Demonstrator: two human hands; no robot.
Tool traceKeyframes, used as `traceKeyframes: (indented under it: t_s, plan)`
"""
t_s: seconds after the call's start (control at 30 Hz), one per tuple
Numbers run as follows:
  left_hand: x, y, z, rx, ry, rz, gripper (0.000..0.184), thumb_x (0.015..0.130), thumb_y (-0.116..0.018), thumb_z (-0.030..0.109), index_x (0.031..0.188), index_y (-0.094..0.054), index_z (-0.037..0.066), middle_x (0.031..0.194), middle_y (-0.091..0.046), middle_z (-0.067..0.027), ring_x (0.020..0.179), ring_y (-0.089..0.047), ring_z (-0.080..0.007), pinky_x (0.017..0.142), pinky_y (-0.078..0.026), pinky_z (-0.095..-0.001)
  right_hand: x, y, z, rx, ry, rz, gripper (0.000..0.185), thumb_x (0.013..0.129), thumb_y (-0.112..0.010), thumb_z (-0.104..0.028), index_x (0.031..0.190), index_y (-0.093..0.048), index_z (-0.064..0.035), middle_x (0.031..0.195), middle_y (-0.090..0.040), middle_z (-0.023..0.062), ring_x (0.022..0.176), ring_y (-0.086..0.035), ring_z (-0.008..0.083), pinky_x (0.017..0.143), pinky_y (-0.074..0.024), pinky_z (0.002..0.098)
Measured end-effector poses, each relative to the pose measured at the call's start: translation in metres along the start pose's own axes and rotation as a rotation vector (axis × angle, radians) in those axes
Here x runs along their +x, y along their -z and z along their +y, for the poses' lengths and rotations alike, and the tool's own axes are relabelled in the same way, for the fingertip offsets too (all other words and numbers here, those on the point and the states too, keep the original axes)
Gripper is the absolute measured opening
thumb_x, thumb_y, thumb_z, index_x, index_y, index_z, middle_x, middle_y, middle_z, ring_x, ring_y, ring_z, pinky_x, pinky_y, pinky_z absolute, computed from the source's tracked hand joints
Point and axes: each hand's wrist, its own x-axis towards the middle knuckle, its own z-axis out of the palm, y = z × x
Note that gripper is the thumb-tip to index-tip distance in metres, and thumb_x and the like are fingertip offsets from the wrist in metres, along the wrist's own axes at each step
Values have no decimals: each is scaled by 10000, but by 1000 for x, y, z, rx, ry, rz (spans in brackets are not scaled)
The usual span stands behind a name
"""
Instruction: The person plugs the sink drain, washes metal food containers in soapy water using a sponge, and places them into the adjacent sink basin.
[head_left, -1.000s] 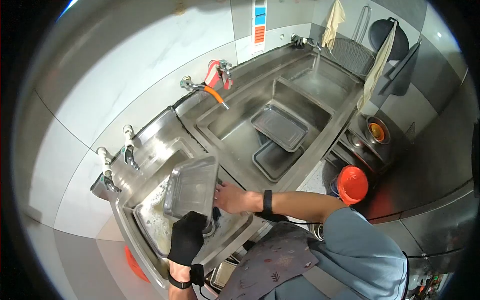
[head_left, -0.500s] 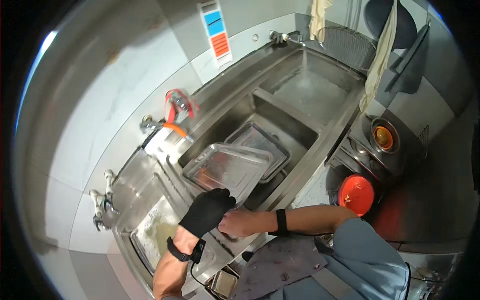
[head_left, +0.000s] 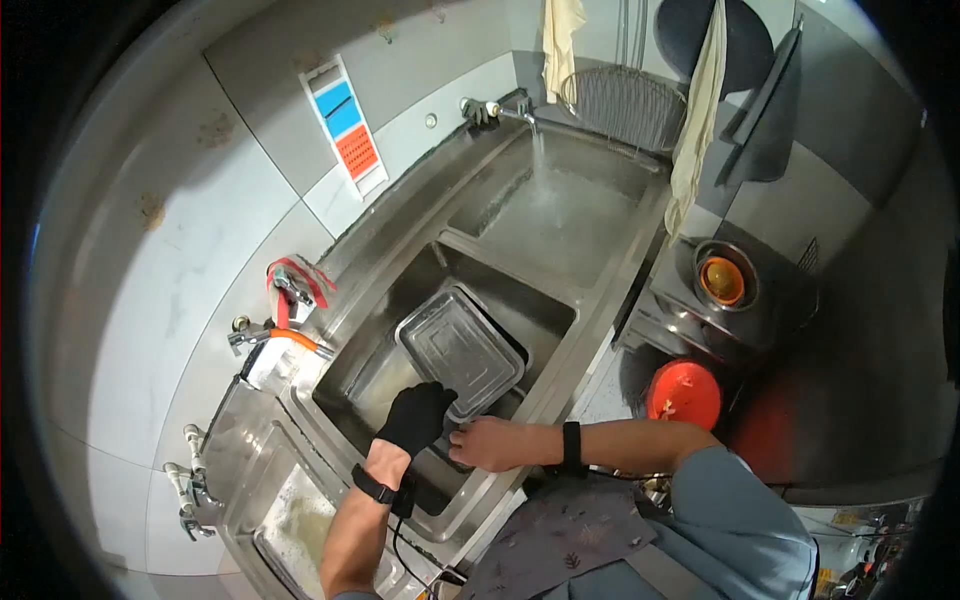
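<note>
In the middle sink basin, a clear rectangular plastic lid lies over another similar piece, whose dark edge shows along its right side. My left hand, in a black glove, has its fingers closed at the lid's near-left corner. My bare right hand is just right of the glove, by the lid's near end, above the basin's front rim. Its fingers are curled, and whatever they hold is hidden.
Water runs from a tap into the far basin. Soapy water fills the near-left basin. A tap with an orange hose reaches over the middle basin's left rim. A red lid and nested bowls stand at right.
The clear lid has come down from above the divider into the middle basin, over the other piece. Both hands have moved with it, and the view has shifted.
</note>
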Motion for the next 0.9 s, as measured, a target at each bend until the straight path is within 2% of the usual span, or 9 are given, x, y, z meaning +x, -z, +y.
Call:
traceKeyframes:
  t_s: [0.13, 0.27, 0.33, 0.43, 0.57, 0.63, 0.7, 0.77, 0.9]
  plan:
    - [-13, -17, -18, -36, 30, -9, 312, 813, -648, 158, 1114, -707, 101, 947, -684, -150, 888, -682, -337, 738, -538, -452, 6, 4, 16, 9, -84, -42, 198, 852, -620, -177, 946, -682, -14, 1074, -652, 184, 900, -690, 371, 751, -577, 448]
    - [-31, -26, -26, -108, 84, -60, 315, 806, -665, 171, 1111, -709, 102, 970, -691, -151, 899, -682, -343, 757, -539, -460, 15, 0, 37, 21, -62, -98, 186, 854, -626, -190, 923, -698, -33, 1067, -655, 175, 952, -679, 354, 792, -563, 460]
    - [-38, -26, -27, -104, 132, -73, 301, 816, -669, 191, 1103, -714, 110, 969, -694, -145, 907, -680, -350, 766, -540, -458, 18, 7, 52, -179, -11, 100, 197, 842, -672, -218, 975, -668, -72, 1000, -637, 105, 938, -640, 314, 841, -529, 441]
    - [-46, -20, -19, -76, 217, -31, 286, 817, -672, 203, 1087, -719, 119, 960, -694, -147, 905, -678, -356, 769, -538, -465, 24, 31, 82, -29, -62, 118, 174, 836, -672, -214, 955, -663, -89, 977, -621, 102, 942, -630, 303, 817, -529, 448]
    - [-61, -39, -24, -123, 344, -25, 272, 839, -675, 211, 1088, -717, 110, 966, -690, -162, 930, -671, -363, 798, -530, -477, 18, 76, 195, -202, -79, 207, 183, 830, -646, -208, 958, -653, -78, 977, -615, 113, 938, -627, 309, 793, -528, 452]
    - [-54, -1, 11, -164, 430, 37, 271, 842, -680, 214, 1086, -716, 103, 969, -688, -168, 927, -670, -368, 799, -531, -476, 10, 93, 277, -139, -189, 279, 242, 838, -610, -179, 1020, -660, -27, 1059, -637, 144, 978, -621, 344, 828, -518, 479]
    - [-46, 1, 26, -218, 539, 73, 286, 839, -695, 219, 1096, -716, 93, 984, -686, -180, 914, -670, -378, 798, -536, -473, -3, 132, 338, -272, -387, 203, 185, 830, -619, -151, 956, -681, -32, 1003, -658, 186, 939, -658, 373, 799, -542, 492]
    - [-35, 7, 43, -245, 632, 138, 308, 838, -704, 221, 1117, -715, 90, 1006, -689, -185, 910, -673, -385, 802, -542, -468, -21, 156, 402, -206, -435, 411, 214, 850, -612, -150, 1004, -663, -11, 1069, -645, 202, 1002, -641, 386, 853, -533, 494]
    - [-34, -60, 39, -297, 717, 180, 335, 836, -703, 208, 1148, -716, 87, 1077, -704, -191, 961, -680, -384, 852, -545, -461, -53, 230, 501, -436, -463, 563, 279, 864, -628, -172, 1084, -638, 0, 1149, -623, 202, 1078, -619, 376, 915, -522, 491]
